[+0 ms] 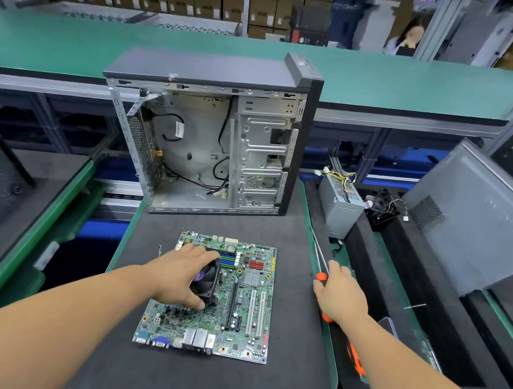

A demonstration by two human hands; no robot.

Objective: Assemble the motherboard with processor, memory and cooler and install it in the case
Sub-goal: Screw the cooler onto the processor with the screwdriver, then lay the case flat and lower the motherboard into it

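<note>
Under left hand (178, 276), cooler (209, 280)

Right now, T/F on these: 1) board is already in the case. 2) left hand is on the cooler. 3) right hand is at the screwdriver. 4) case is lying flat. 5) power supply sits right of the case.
1) False. The motherboard lies on the black mat in front of the case.
2) True. The left hand grips the cooler on the board.
3) True. The right hand covers the orange-handled screwdriver.
4) False. It stands upright, open side toward the camera.
5) True. The power supply stands there.
</note>
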